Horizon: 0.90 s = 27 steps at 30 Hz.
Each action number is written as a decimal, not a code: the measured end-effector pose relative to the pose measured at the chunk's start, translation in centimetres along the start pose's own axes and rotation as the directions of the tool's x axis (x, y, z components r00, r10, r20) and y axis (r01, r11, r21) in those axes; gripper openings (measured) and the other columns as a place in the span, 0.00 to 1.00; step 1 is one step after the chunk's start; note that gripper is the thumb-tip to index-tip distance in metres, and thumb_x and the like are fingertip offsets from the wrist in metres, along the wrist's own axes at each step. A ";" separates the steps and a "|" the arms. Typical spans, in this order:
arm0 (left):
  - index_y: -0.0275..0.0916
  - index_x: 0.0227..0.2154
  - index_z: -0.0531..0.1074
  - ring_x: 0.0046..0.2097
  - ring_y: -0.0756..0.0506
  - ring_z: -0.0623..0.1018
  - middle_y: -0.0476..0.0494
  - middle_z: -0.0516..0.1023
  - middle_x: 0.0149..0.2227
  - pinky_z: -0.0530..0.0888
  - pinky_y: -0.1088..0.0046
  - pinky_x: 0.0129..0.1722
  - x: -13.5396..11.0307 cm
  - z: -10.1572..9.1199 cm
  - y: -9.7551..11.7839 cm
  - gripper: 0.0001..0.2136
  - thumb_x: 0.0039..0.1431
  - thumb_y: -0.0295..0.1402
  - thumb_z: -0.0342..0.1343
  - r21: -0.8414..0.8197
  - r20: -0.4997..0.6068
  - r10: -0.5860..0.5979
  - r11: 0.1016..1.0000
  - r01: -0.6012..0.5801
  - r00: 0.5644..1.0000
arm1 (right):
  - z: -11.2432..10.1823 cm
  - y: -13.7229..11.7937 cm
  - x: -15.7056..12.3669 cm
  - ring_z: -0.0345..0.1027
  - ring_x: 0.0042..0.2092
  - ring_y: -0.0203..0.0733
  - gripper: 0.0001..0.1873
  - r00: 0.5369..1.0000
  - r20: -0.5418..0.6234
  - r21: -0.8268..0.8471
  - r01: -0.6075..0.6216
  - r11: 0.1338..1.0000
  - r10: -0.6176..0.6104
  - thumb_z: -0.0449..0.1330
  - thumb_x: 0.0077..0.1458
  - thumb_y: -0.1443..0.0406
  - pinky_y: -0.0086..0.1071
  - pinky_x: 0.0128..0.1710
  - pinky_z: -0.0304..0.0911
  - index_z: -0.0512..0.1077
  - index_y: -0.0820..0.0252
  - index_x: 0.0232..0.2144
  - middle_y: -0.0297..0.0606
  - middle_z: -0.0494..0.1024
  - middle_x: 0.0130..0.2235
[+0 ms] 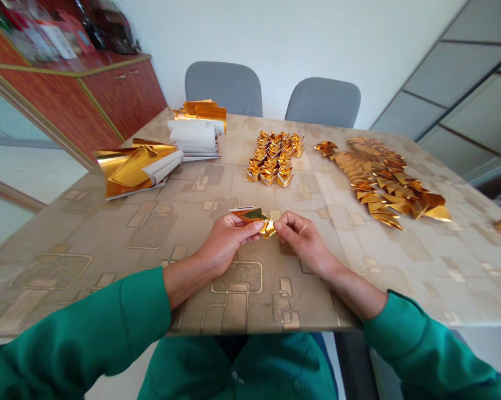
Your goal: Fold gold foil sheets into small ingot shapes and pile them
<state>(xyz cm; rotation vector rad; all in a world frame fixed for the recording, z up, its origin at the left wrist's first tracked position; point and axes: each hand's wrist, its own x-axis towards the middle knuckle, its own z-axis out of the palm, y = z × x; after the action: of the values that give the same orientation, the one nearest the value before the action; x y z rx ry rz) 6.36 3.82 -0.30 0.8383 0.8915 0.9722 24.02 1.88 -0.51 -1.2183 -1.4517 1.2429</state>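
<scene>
Gold foil paper point(250, 215) is hovering above the table point(70, 278), and I'm pinching it between the fingertips of my left hand point(225, 241) and right hand point(304, 241), pressing each crease firmly. I'm counting one paper stack point(196, 139), one curled foil sheaf point(137, 169), one block of foil ingots point(273, 158), one fanned row of folded pieces point(383, 180).

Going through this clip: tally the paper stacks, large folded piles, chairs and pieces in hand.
Paper stacks: 2
Large folded piles: 2
Chairs: 2
Piece in hands: 1
Total: 7
</scene>
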 end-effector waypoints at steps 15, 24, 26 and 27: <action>0.35 0.29 0.79 0.35 0.52 0.78 0.48 0.81 0.31 0.74 0.77 0.38 -0.5 0.4 0.0 0.12 0.39 0.31 0.73 -0.144 -0.030 -0.034 0.989 0.029 0.999 | 0.3 0.4 0.0 0.52 0.27 0.33 0.19 0.994 0.074 -0.166 0.095 0.982 -0.084 0.60 0.56 0.51 0.29 0.25 0.49 0.63 0.57 0.25 0.29 0.63 0.25; 0.34 0.32 0.77 0.33 0.53 0.77 0.47 0.81 0.32 0.73 0.80 0.33 0.0 0.3 -0.3 0.15 0.38 0.28 0.73 -0.175 -0.049 -0.018 0.984 0.009 0.999 | 0.0 0.2 0.1 0.52 0.26 0.32 0.21 0.989 0.139 -0.055 0.048 0.997 -0.039 0.59 0.56 0.48 0.27 0.24 0.49 0.65 0.58 0.27 0.28 0.62 0.25; 0.34 0.32 0.76 0.32 0.53 0.77 0.48 0.80 0.31 0.74 0.80 0.32 0.0 0.4 -0.2 0.16 0.37 0.27 0.73 -0.188 -0.056 -0.005 0.982 -0.005 0.998 | 0.0 0.3 0.1 0.52 0.24 0.31 0.23 0.991 0.130 -0.007 -0.006 1.000 0.007 0.58 0.56 0.46 0.27 0.23 0.49 0.64 0.58 0.26 0.28 0.62 0.24; 0.34 0.32 0.75 0.31 0.53 0.77 0.48 0.80 0.31 0.74 0.80 0.32 0.0 0.4 -0.2 0.17 0.37 0.27 0.73 -0.191 -0.055 -0.006 0.982 -0.005 0.998 | 0.0 0.3 0.1 0.51 0.24 0.31 0.23 0.992 0.121 0.003 -0.017 1.000 0.017 0.58 0.56 0.46 0.27 0.22 0.48 0.64 0.58 0.25 0.28 0.61 0.23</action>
<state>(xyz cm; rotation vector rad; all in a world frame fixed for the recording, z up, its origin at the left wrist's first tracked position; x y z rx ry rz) 6.75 3.67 -0.34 0.6500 0.8310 1.0669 24.05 2.03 -0.79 -1.1720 -1.5283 1.3509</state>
